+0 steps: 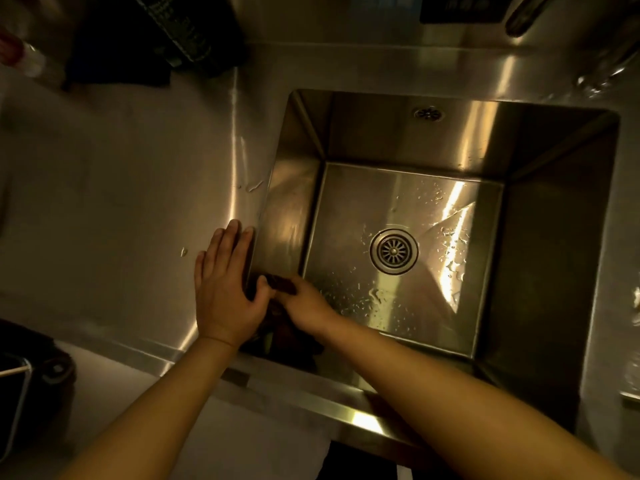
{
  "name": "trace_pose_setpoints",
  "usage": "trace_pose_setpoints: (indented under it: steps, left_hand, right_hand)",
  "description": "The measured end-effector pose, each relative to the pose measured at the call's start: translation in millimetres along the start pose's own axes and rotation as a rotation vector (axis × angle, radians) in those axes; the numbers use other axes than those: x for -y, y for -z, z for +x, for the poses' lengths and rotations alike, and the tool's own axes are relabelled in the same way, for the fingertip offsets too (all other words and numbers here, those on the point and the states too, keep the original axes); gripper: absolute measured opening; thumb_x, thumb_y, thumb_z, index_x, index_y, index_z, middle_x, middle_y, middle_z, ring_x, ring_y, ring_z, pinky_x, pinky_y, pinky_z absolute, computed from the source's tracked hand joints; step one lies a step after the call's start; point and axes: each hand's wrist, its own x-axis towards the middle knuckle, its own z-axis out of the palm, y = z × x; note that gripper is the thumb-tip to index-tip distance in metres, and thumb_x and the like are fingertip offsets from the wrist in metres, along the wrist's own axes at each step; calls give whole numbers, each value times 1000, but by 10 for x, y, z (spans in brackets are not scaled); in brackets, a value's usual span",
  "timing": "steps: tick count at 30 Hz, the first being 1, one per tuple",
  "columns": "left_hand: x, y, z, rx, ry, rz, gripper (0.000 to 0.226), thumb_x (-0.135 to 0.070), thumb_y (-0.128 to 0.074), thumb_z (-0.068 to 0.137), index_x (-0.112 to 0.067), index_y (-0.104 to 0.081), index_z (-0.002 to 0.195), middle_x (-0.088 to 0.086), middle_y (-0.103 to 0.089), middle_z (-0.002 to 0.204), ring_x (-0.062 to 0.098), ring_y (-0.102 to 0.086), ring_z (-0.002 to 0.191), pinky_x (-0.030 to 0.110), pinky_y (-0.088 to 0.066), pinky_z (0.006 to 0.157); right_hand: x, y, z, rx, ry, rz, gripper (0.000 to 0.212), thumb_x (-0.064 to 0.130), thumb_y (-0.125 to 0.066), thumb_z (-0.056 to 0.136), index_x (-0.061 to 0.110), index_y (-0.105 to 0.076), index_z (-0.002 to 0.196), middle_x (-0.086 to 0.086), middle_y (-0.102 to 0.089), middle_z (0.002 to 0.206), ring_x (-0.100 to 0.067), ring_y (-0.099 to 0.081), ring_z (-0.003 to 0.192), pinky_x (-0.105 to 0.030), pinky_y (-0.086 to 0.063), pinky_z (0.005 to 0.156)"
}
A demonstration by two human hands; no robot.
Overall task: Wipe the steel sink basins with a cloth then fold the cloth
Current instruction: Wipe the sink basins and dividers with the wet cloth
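A square steel sink basin [554, 237] fills the right of the head view, with a round drain [394, 251] in its wet floor. My right hand [306, 304] is down in the near-left corner of the basin, closed on a dark cloth [282, 284] pressed against the left wall. Only a small dark part of the cloth shows past my fingers. My left hand [225, 289] lies flat, fingers spread, on the sink's left rim, its thumb hanging over the edge.
Steel counter [121, 202] spreads to the left with a few water drops. Dark objects [138, 39] stand at the back left. A faucet [602, 64] sits at the back right. An overflow grille [428, 114] is in the far wall. A dark container [20, 393] is near left.
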Motion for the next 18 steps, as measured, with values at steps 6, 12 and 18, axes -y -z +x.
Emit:
trace_pose_setpoints:
  steps: [6,12,18]
  left_hand:
    - [26,-9,-3,-10,-10,13,89,-41,-55,83,-31,-21,165,-7,-13,173,21,-13,160,59,-22,123]
    - [6,26,-16,-9,-20,-26,89,-38,-59,84,-28,-24,164,-5,-15,173,19,-9,160,57,-18,125]
    - [-1,58,-13,19,-17,-37,89,-39,-59,85,-25,-22,165,-4,-12,174,20,-6,161,54,-12,127]
  right_hand:
    - [-24,192,-437,95,28,-359,48,25,-65,98,22,-54,145,-3,-64,135,-17,-61,120,-25,-46,96]
    - [50,22,-553,233,-26,-559,43,45,-61,97,31,-60,138,0,-67,132,-19,-65,114,-38,-52,102]
    - [2,-83,-394,271,-91,-739,46,52,-48,100,36,-55,143,1,-55,149,-23,-53,133,-36,-43,111]
